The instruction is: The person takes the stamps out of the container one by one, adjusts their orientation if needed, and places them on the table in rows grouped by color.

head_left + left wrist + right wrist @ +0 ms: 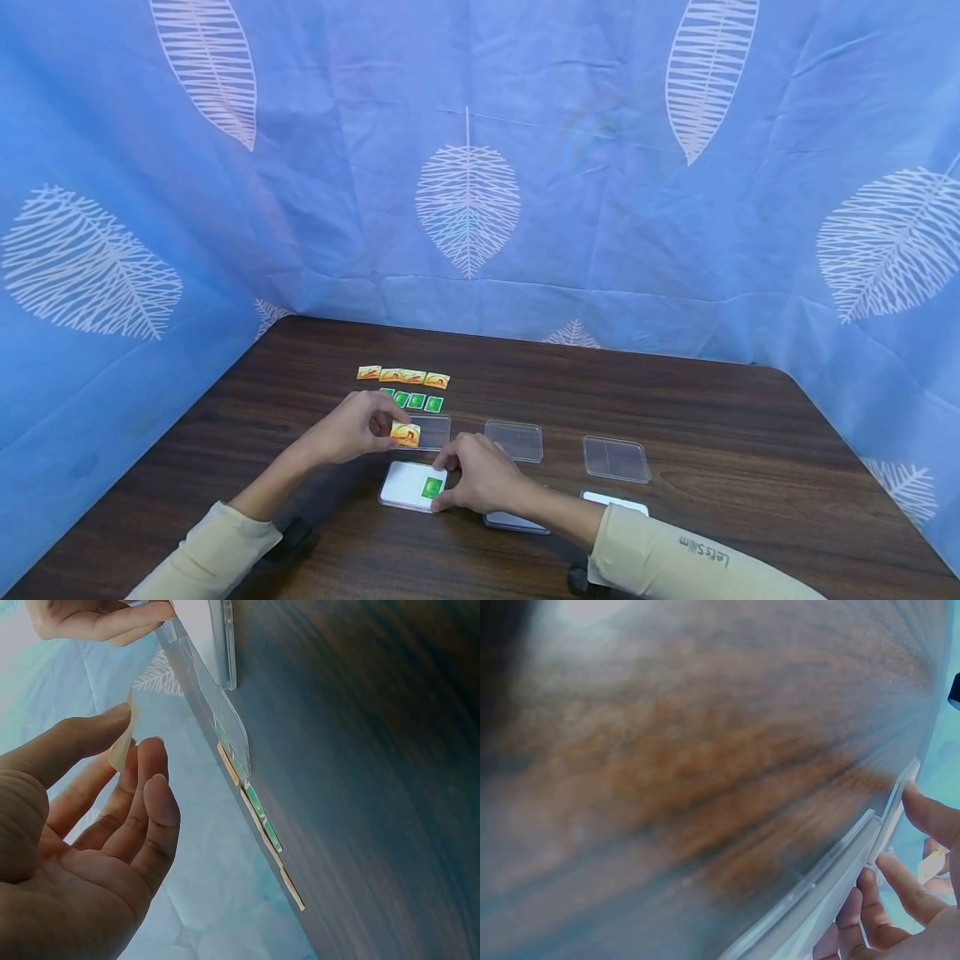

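Observation:
My left hand (352,429) pinches a small orange-and-yellow stamp (406,434) between thumb and fingers, above a clear plastic lid (437,432). In the left wrist view the stamp (123,742) appears nearly edge-on and slightly curved. Just in front lies a shallow clear case with a white insert (398,483), and a green stamp (432,487) sits on the right part of the insert. My right hand (483,475) holds this case by its right end, thumb at the near corner and fingers at the far one. The right wrist view shows the case (894,814) from its edge.
Beyond the left hand lie a row of orange stamps (392,376) and a row of green stamps (416,402). Two more clear lids (513,442) (617,459) lie to the right. White-filled cases (516,523) (615,502) are partly behind my right arm. A blue leaf-patterned cloth (570,208) hangs behind the table.

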Demonstrator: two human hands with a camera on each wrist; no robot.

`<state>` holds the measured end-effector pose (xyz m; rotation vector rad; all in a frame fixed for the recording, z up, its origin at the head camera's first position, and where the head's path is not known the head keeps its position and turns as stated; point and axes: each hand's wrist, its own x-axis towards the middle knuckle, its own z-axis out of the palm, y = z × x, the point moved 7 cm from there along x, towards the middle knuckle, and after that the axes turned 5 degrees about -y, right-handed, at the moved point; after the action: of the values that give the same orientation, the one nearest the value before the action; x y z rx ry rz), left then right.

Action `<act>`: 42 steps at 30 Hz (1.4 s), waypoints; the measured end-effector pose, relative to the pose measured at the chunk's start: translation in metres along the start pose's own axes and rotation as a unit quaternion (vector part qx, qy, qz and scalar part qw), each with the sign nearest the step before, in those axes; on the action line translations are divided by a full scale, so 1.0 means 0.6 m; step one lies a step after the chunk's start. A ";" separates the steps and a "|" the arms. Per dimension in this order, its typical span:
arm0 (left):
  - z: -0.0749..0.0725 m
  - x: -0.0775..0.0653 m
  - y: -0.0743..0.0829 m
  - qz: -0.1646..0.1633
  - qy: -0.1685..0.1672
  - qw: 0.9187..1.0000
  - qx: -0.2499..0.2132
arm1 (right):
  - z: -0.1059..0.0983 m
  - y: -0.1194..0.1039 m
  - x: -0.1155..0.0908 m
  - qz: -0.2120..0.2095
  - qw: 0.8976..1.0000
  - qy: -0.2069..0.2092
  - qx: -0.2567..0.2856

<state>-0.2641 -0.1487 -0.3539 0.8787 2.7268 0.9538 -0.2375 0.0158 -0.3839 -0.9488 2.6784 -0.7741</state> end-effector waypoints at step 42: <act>-0.020 -0.012 -0.025 -0.027 0.015 0.999 -0.030 | -0.003 -0.002 -0.002 -0.002 1.000 -0.002 0.004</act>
<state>-0.2692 -0.1687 -0.3537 0.7820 2.7160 1.0412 -0.2367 0.0163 -0.3819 -0.9524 2.6683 -0.7815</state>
